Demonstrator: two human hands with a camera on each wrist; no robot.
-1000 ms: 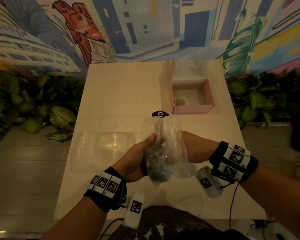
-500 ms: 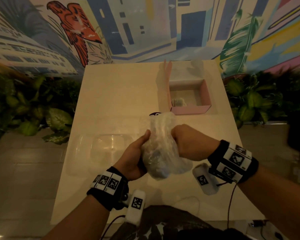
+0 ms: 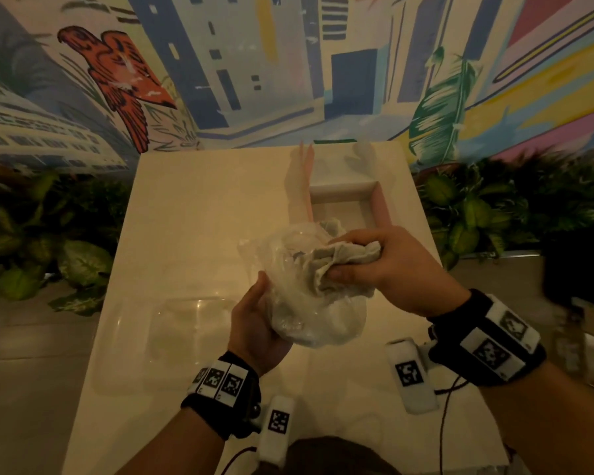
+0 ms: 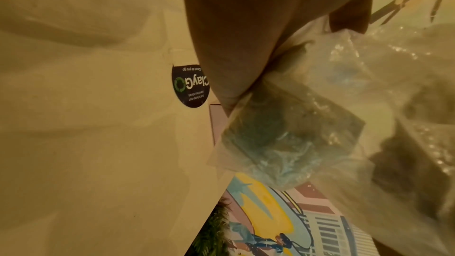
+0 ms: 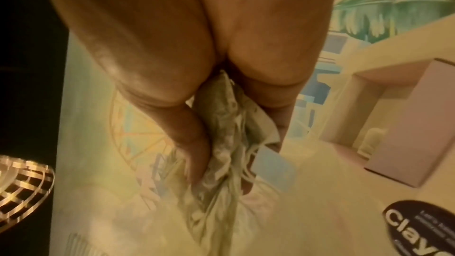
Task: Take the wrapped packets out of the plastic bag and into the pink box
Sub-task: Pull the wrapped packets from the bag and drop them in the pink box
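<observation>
Fingers [image 3: 336, 269] of the right hand [image 3: 391, 269] clench a crumpled wrapped packet [image 3: 336, 260] at the plastic bag [image 3: 309, 303] mouth; left hand [image 3: 254, 323] fingers grip the bag. Beyond them, the pink box [image 3: 379, 207] sits on the surface [image 3: 203, 217].

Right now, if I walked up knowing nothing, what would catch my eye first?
Probably the two hands over the pale table: the left hand grips a crinkled clear plastic bag, while the right hand holds a wrapped packet at its mouth. Behind them an open pink box waits, and a mural with an orange parrot fills the wall.
</observation>
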